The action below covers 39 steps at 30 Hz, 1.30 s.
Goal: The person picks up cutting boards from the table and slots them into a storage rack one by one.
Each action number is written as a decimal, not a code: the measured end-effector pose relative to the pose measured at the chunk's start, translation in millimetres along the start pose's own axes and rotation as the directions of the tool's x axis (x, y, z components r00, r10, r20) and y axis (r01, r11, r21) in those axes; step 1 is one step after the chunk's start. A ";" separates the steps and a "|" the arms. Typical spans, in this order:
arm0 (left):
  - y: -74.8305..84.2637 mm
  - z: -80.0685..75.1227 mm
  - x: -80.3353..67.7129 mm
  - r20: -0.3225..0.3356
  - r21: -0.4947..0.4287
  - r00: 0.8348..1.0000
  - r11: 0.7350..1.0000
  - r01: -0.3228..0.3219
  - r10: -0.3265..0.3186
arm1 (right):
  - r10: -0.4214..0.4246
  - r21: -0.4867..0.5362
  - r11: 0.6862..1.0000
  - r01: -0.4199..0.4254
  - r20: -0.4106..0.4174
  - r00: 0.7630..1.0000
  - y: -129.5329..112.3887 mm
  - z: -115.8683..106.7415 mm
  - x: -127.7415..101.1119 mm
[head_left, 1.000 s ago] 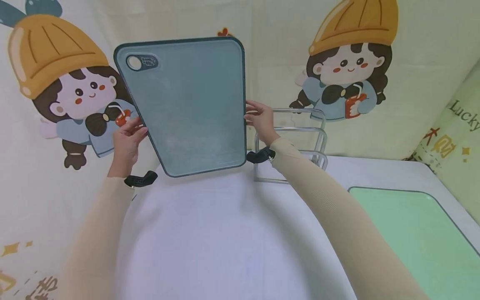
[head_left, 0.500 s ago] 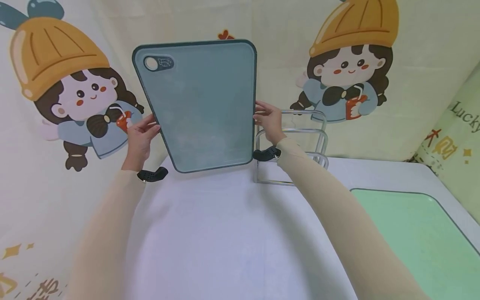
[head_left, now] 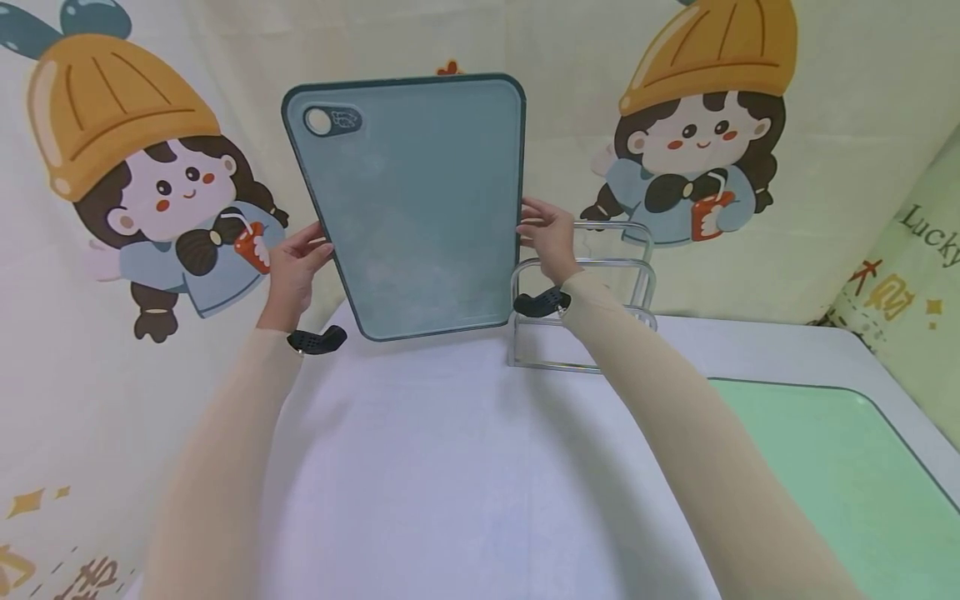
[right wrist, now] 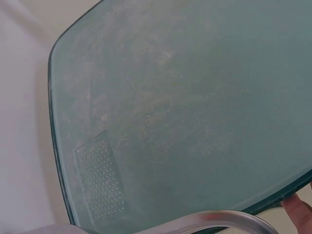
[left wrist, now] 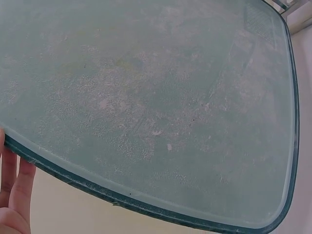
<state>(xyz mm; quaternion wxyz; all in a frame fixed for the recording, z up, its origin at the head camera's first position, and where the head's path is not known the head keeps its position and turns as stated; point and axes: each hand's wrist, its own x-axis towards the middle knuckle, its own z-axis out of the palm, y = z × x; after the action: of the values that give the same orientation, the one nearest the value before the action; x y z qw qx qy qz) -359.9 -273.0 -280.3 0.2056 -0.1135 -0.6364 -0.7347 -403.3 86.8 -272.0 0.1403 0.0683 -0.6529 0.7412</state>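
1. Two hands carry one thing: we see the left hand (head_left: pixel 294 268) and the right hand (head_left: pixel 545 236) each clasping a long edge of the teal cutting board (head_left: pixel 417 200), fingers curled round the rim.
2. We find the board upright in the air between the hands, above the white table (head_left: pixel 450 467). Its long axis runs top to bottom, with the hanging hole (head_left: pixel 318 122) at the upper left corner.
3. We judge the right hand nearer the wire rack (head_left: pixel 592 283), which stands just to the board's right and a little behind it.
4. We read "Lucky" on the green roll (head_left: pixel 911 258) at far right; the mark beside the hole is too small to read, perhaps a logo.
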 end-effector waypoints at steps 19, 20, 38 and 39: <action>-0.7 22.0 10.4 -0.004 -0.010 1.000 1.000 0.009 -0.009 | -0.030 0.026 0.999 0.031 -0.027 0.999 -11.7 -17.1 4.8; -0.5 24.2 10.7 -0.003 -0.008 1.000 1.000 0.007 -0.007 | -0.035 0.026 0.999 0.036 -0.030 0.999 -12.3 -18.6 4.8; -3.3 67.5 15.9 0.026 0.013 0.999 1.000 0.019 -0.019 | -0.030 -0.021 0.999 0.028 -0.098 0.995 -14.7 -52.5 13.1; -3.6 69.8 16.1 0.028 0.017 0.999 1.000 0.017 -0.017 | -0.027 -0.017 1.000 0.025 -0.099 0.995 -15.0 -54.5 13.3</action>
<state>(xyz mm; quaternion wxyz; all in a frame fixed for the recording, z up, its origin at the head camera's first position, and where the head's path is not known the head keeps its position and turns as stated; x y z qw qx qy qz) -382.5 -206.6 -265.1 0.1915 -0.1166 -0.6464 -0.7293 -407.1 143.8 -261.6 0.1827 0.0387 -0.6499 0.7367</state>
